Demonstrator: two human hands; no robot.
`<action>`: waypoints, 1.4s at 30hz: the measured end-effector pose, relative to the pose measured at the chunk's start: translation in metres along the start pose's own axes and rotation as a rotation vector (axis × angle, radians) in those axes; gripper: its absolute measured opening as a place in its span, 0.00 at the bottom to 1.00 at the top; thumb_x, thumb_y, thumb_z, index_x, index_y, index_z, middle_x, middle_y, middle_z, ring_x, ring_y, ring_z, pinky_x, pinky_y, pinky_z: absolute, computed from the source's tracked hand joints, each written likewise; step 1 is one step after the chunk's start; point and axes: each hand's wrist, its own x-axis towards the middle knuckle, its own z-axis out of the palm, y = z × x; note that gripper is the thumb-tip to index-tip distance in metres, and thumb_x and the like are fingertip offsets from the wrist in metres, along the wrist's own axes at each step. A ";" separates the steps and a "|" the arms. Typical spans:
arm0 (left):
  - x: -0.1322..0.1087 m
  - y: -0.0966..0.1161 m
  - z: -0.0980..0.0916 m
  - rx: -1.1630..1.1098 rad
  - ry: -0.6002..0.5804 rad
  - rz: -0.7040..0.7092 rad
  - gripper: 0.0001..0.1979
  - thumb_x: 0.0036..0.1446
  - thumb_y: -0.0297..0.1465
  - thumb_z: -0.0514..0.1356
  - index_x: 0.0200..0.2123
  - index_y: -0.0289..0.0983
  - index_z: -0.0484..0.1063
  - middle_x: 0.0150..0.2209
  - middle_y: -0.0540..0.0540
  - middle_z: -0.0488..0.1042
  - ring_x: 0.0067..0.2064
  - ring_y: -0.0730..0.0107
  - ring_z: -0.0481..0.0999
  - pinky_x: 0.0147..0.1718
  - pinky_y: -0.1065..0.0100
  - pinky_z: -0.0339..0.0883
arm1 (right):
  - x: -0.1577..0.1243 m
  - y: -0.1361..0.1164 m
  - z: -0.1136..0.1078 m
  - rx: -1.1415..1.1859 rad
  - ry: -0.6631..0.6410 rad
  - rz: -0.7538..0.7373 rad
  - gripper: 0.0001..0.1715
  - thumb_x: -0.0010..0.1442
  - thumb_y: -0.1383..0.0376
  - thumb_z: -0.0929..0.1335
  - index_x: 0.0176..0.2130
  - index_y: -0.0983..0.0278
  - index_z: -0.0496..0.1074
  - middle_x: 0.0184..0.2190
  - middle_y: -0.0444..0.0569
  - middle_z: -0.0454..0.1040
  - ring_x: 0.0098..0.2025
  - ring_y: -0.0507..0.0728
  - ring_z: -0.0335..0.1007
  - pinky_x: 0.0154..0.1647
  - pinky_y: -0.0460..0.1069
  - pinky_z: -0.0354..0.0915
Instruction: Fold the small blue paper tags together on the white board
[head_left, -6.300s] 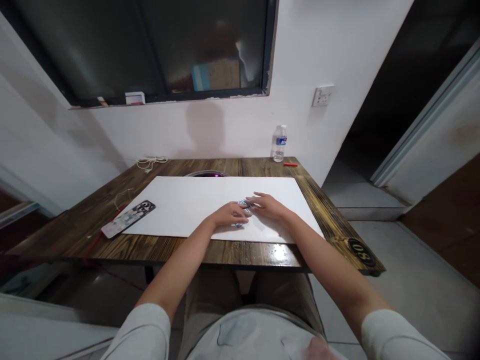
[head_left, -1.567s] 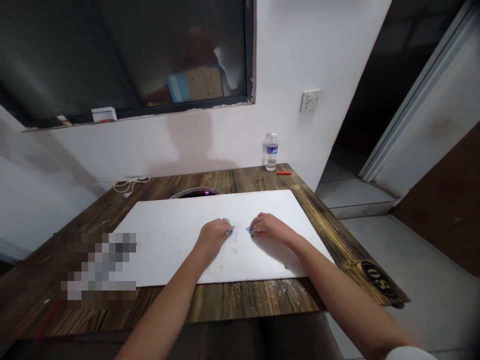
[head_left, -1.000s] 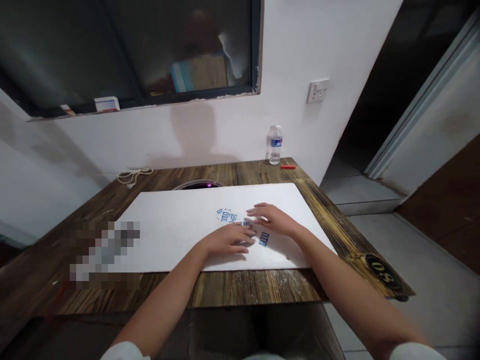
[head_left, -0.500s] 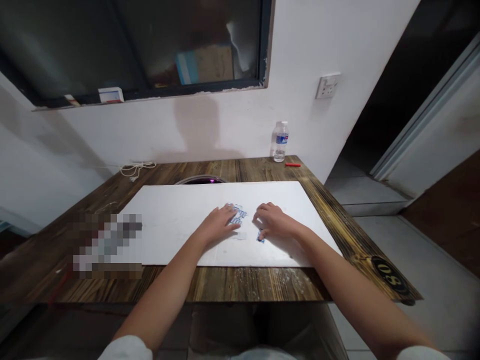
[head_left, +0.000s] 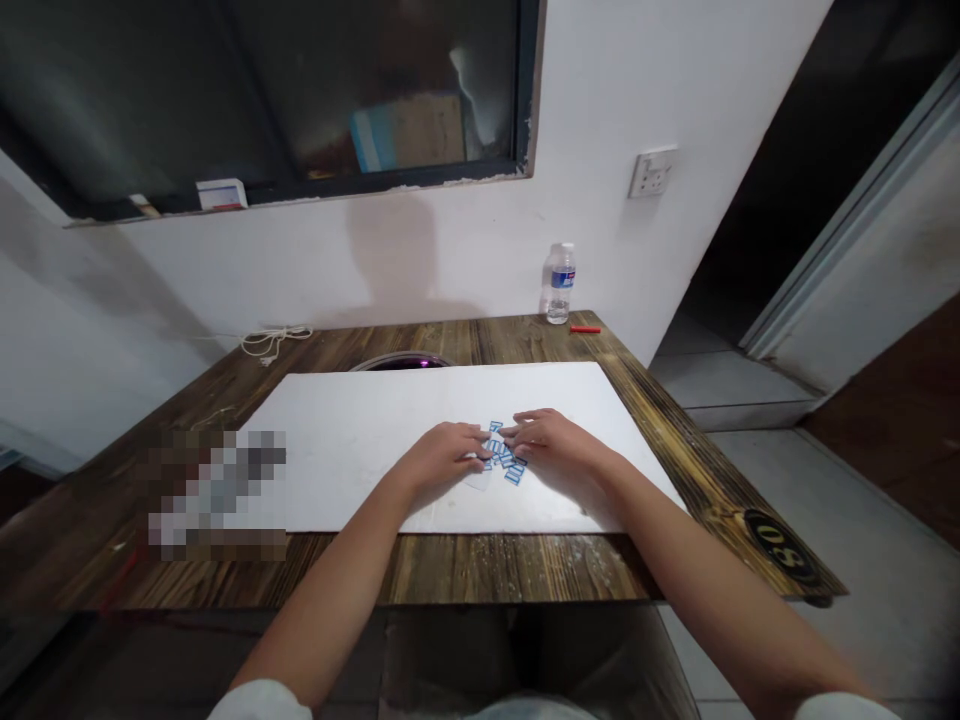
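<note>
Blue-printed pieces [head_left: 515,472] are bunched up just below frame center but not squared up imo, left hand [head_left: 446,455] and right hand [head_left: 559,442] half-curled at them, can't tell if either's pinching any.

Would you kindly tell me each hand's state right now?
Left hand: open, at the blue-printed pieces.
Right hand: open, at the same pieces, opposite side.

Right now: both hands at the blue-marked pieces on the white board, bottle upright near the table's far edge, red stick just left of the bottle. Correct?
One miss: the red stick lies to the right of the bottle, per the head view. The rest holds: left hand and right hand at the blue-marked pieces on the white board, bottle upright.
</note>
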 end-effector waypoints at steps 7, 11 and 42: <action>-0.004 -0.009 0.003 0.123 0.132 -0.287 0.15 0.65 0.36 0.54 0.48 0.43 0.78 0.56 0.45 0.74 0.60 0.58 0.69 0.59 0.55 0.60 | -0.001 -0.003 -0.004 0.093 -0.151 -0.093 0.14 0.64 0.56 0.68 0.46 0.55 0.80 0.55 0.47 0.74 0.65 0.65 0.59 0.64 0.61 0.56; 0.000 -0.005 0.014 0.122 0.012 -0.233 0.26 0.63 0.44 0.56 0.62 0.43 0.66 0.67 0.43 0.59 0.68 0.52 0.55 0.63 0.51 0.51 | 0.000 -0.008 0.004 0.036 -0.214 -0.077 0.25 0.60 0.51 0.71 0.57 0.45 0.71 0.66 0.43 0.61 0.71 0.68 0.44 0.67 0.68 0.46; -0.001 0.004 0.008 0.098 -0.185 -0.088 0.29 0.63 0.49 0.54 0.66 0.53 0.57 0.70 0.48 0.49 0.71 0.55 0.44 0.66 0.48 0.39 | -0.001 -0.011 -0.013 0.268 -0.154 0.078 0.22 0.67 0.50 0.62 0.39 0.57 0.81 0.48 0.50 0.79 0.67 0.64 0.56 0.69 0.66 0.35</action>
